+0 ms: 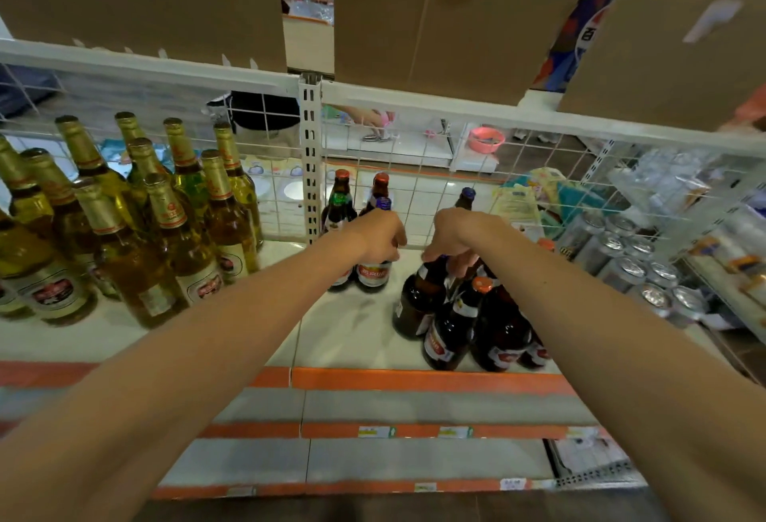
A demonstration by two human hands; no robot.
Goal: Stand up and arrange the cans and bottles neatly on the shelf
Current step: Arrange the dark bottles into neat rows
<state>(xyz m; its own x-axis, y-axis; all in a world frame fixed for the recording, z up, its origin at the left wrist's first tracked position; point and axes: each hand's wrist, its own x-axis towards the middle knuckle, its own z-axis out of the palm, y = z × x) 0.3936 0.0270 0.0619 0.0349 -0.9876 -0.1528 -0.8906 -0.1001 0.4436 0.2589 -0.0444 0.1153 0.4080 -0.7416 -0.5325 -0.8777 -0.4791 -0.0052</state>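
White shelf [356,327] bears bottles [452,331]; wire grid [435,173] behind.

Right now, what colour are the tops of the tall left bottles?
Gold foil, on the tall yellow glass bottles, head view.

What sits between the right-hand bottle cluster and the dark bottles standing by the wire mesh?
Nothing visible. The right hand grips a neck in the dark bottle cluster; bare shelf lies between it and the standing dark bottles, where the left hand holds one.
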